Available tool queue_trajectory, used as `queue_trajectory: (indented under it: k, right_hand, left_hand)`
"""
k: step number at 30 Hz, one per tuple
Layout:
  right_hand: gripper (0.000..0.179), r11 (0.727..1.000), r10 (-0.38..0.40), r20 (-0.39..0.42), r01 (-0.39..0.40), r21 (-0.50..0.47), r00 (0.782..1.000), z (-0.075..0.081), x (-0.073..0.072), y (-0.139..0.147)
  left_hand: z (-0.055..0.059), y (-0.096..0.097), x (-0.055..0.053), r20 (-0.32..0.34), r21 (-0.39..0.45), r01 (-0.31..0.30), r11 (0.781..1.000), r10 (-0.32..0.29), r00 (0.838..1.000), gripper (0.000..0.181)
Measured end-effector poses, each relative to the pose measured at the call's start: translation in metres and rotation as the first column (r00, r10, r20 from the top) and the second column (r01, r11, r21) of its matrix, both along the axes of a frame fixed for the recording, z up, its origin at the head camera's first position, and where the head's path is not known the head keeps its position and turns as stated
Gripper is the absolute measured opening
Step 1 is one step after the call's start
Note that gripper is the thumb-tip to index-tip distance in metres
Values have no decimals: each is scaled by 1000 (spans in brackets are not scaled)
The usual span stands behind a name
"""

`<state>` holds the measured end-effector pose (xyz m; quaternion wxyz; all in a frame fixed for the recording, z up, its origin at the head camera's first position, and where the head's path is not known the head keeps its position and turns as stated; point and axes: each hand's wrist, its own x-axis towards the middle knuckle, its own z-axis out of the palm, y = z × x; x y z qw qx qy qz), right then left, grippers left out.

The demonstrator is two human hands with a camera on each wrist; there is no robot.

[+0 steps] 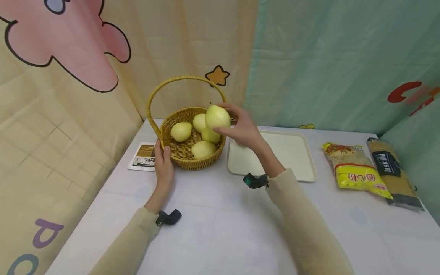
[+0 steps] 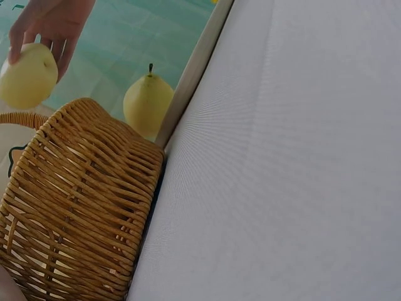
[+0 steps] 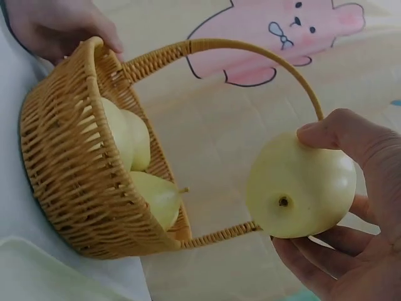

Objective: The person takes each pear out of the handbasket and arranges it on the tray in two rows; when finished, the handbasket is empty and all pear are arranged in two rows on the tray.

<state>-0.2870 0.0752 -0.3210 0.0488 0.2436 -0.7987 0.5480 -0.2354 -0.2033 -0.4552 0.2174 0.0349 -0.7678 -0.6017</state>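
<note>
My right hand (image 1: 242, 128) grips a pale yellow-green pear (image 1: 217, 117) above the right side of a wicker basket (image 1: 187, 163). In the right wrist view, the thumb and fingers lie around this pear (image 3: 301, 188), clear of the basket. Several more pears (image 1: 181, 131) lie inside the basket. My left hand (image 1: 164, 168) rests against the basket's left side near the handle's base, fingers fairly straight. Another pear (image 2: 148, 103) stands beyond the tray's rim in the left wrist view, its stem up; the head view does not show it clearly behind my right hand.
A cream tray (image 1: 288, 152) lies right of the basket. Farther right are a yellow-labelled food bag (image 1: 357, 170) and a pasta pack (image 1: 393, 173). A flat white-and-brown packet (image 1: 143, 156) sits left of the basket. Curtains (image 1: 309, 68) border the white table (image 1: 206, 214).
</note>
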Motion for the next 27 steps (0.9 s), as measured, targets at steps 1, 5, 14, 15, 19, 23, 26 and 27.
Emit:
queue_trajectory:
  k: [1, 5, 14, 15, 19, 23, 26, 27]
  right_hand:
    - [66, 1000, -27, 3, 27, -14, 1000, 1, 1, 8]
    - [64, 990, -127, 27, 128, -60, 992, 0, 3, 38]
    - [66, 937, -331, 120, 341, -76, 936, -30, 1, 78]
    - [67, 930, -351, 133, 361, -64, 927, -33, 0, 81]
    - [69, 890, -446, 182, 456, -16, 876, -41, -5, 94]
    - [70, 844, -523, 235, 536, 13, 819, -49, -7, 106]
    - [72, 815, -572, 253, 575, 68, 780, -58, -9, 113]
    - [72, 807, -585, 256, 583, 90, 770, -61, -11, 114]
  left_hand:
    - [0, 0, 0, -5, 0, 0, 1000, 0, 1000, 60]
    - [1, 2, 0, -20, 3, 0, 1000, 0, 1000, 60]
    - [0, 2, 0, -5, 16, 11, 1000, -11, 1000, 61]
    - [0, 2, 0, -8, 20, 13, 1000, -13, 1000, 61]
    - [2, 2, 0, -34, 30, 19, 999, -18, 999, 60]
    - [2, 0, -1, -47, 37, 23, 999, -21, 999, 59]
    - [1, 0, -1, -46, 44, 19, 999, -17, 999, 59]
    - [1, 0, -1, -48, 45, 18, 999, -15, 999, 59]
